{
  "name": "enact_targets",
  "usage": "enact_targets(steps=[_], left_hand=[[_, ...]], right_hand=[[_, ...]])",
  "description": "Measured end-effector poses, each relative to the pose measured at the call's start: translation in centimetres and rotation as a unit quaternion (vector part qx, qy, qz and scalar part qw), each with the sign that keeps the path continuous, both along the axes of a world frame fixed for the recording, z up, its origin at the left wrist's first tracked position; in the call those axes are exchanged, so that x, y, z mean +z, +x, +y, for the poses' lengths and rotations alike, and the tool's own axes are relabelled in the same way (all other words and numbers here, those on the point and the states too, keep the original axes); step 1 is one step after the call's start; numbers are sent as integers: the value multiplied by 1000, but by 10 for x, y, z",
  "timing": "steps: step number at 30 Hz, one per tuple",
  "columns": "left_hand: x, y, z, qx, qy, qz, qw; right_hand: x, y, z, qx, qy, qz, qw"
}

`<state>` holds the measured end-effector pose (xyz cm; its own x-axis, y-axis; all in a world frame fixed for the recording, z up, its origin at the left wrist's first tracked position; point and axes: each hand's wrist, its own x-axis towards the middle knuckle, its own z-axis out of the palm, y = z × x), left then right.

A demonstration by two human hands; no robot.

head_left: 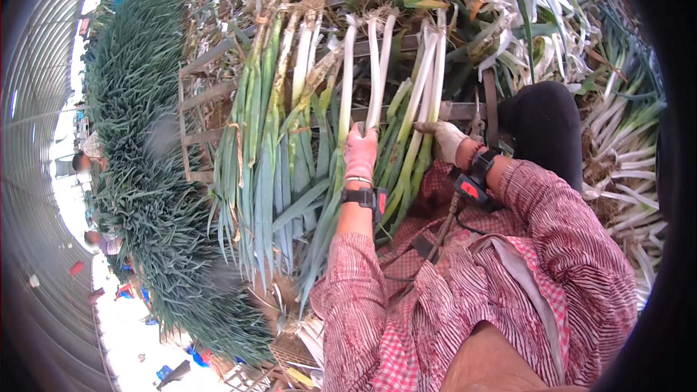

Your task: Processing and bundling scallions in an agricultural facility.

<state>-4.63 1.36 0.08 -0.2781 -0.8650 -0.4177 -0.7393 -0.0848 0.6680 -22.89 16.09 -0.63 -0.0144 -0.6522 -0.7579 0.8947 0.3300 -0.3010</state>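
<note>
Long green onions with white shanks and brown roots lie side by side, roots away from me, over a low metal rack. My left hand, in a pinkish glove, is closed around a few white-shanked onions where white turns green. To its right, my gloved right hand has its thumb laid across another small bunch of onions; its other fingers are mostly hidden. Left of both hands, several onions still wear yellowed, soiled outer leaves. Both wrists carry strapped devices.
A long bank of green onion leaves runs along the left. Peeled leaves and scraps heap up beyond the rack. At the right lies a pile of white-shanked onions, past my dark-clothed knee. Other people are far left.
</note>
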Motion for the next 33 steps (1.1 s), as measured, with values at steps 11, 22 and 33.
enact_targets(steps=[11,22,33], left_hand=[[14,-20,12,-26,-39,-48,998],[10,-12,-13,-93,-99,-86,987],[-8,-16,4,-101,-104,-89,985]], right_hand=[[-1,-3,0,-16,-43,-31,998],[0,4,-5,-13,-64,-53,996],[-9,6,-7,-20,-18,19,999]])
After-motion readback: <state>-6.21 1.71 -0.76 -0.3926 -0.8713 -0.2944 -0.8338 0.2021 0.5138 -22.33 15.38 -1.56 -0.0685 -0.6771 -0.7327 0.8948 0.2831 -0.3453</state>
